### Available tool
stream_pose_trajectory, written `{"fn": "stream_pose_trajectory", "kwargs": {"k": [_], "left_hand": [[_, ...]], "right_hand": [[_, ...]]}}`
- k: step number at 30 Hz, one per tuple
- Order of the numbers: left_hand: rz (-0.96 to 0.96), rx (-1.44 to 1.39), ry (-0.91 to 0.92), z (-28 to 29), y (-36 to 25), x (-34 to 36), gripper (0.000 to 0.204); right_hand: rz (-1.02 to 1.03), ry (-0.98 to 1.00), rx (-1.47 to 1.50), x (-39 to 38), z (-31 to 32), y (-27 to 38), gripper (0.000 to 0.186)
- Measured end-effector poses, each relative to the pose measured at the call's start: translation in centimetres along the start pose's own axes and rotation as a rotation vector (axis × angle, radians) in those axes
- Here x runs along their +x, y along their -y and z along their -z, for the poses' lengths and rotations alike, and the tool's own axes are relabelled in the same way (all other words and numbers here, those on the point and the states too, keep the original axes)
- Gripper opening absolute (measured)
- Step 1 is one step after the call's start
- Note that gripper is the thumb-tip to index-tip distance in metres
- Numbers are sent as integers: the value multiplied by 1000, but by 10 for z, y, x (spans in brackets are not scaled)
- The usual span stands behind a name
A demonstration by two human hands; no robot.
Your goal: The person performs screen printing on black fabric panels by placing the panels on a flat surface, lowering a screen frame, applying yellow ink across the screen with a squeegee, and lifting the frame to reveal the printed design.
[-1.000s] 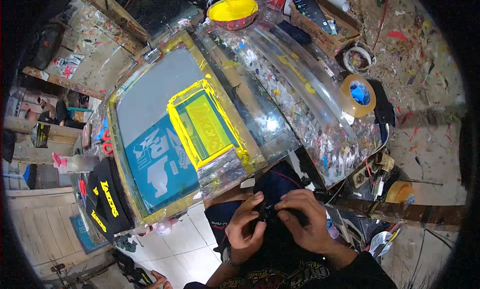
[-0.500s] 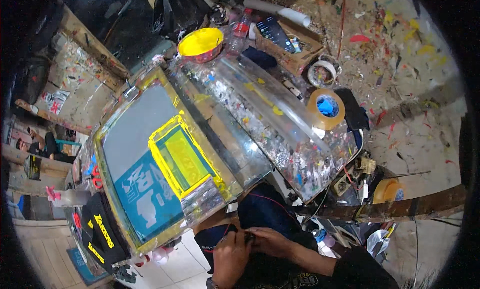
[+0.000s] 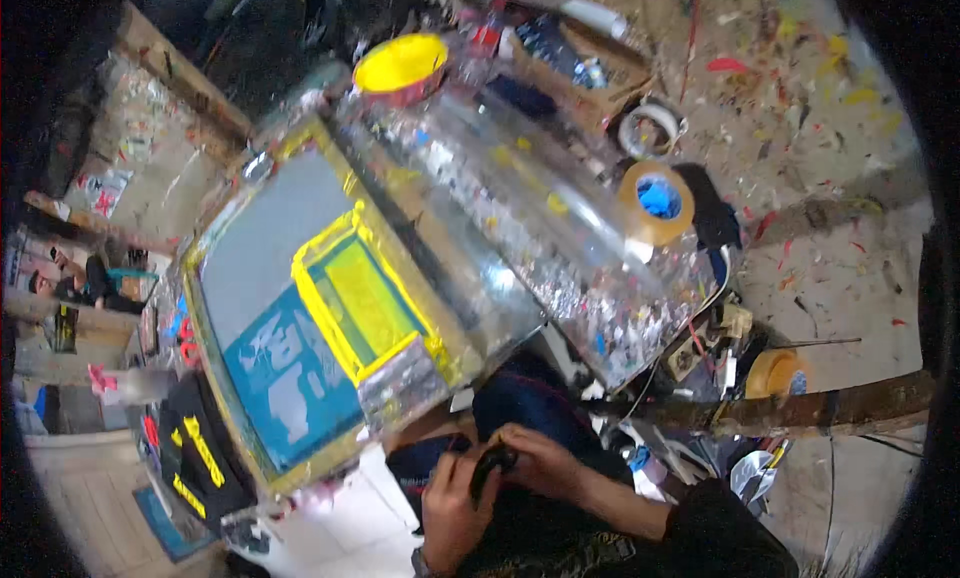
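Low in the picture, over my dark-clothed lap, my left hand (image 3: 455,493) and my right hand (image 3: 540,468) are both closed on a small black object (image 3: 492,468) that is too blurred to name. Just above them lies a screen-printing frame (image 3: 190,273) with teal and grey mesh and a patch (image 3: 355,303) edged in thick yellow ink. At its left is a black cloth (image 3: 195,438) with yellow prints.
A paint-spattered board (image 3: 630,328) carries clear film and a roll of brown tape (image 3: 640,208). Behind stand a yellow paint bowl (image 3: 400,58), a bottle and a cardboard box (image 3: 620,73). A person (image 3: 90,283) is at the far left. A dark bar (image 3: 830,406) crosses at right.
My view has swung, so the bench sits further left. My hands have moved closer together and turned around the small black object, which shows more now. The picture is more blurred.
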State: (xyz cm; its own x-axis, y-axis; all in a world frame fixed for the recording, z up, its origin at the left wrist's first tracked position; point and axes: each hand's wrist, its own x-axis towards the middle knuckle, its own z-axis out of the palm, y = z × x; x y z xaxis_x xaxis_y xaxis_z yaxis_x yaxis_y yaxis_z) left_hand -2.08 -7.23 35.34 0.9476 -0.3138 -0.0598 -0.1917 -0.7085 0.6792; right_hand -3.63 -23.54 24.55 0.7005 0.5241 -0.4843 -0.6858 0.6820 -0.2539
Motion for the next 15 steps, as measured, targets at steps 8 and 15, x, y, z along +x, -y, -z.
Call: {"fn": "stream_pose_trajectory", "kwargs": {"k": [8, 15], "left_hand": [[-97, -166, -125, -3, 10, -11, 33], [-155, -274, -270, -15, 24, -8, 32]], "right_hand": [[136, -97, 35, 0, -12, 6, 28], [153, -36, 59, -10, -22, 31, 32]]}}
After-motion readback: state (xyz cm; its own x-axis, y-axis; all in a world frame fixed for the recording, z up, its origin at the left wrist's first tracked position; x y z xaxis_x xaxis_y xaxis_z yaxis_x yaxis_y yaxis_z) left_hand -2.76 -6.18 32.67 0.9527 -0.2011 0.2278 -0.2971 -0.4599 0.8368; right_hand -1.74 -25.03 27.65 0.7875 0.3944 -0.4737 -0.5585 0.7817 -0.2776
